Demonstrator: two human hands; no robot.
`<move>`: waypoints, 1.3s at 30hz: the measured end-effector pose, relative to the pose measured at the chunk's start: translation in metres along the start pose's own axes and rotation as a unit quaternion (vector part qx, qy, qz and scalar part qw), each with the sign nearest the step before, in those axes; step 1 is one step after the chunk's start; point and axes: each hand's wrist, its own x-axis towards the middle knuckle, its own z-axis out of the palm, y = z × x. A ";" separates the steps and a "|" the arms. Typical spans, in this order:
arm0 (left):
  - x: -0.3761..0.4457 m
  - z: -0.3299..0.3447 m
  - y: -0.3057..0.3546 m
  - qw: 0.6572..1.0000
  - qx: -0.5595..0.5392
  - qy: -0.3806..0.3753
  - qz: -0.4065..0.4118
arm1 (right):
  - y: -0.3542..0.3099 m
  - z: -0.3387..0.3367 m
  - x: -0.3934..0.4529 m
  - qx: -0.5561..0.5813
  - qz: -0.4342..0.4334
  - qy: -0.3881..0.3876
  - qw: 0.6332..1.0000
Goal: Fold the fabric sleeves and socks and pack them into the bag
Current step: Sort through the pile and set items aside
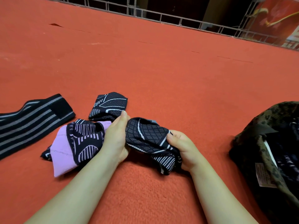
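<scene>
On the red blanket (145,70), both hands hold one black patterned sleeve (148,139): left hand (116,135) grip at its left end, right hand (181,147) pinching its right. Two more sleeves, one strap, one bag (267,151) at right.

The bag (273,156) runs off the right edge. The striped band (32,120) is cut off at left. The left hand (115,139) hides part of the purple sleeve (74,143).
</scene>
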 end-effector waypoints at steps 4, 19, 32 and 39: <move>0.002 -0.010 -0.001 0.963 0.223 -0.050 0.140 | 0.000 0.005 -0.001 0.000 0.008 0.013 1.000; -0.011 -0.005 -0.009 0.971 0.089 -0.214 0.060 | -0.003 0.003 -0.004 -0.088 0.026 0.002 0.996; -0.003 0.002 -0.015 0.969 0.148 0.036 0.195 | 0.000 0.002 0.001 0.033 -0.009 0.018 0.999; 0.002 -0.003 -0.020 0.978 0.104 0.079 0.164 | 0.005 0.010 0.007 0.103 -0.062 0.060 0.991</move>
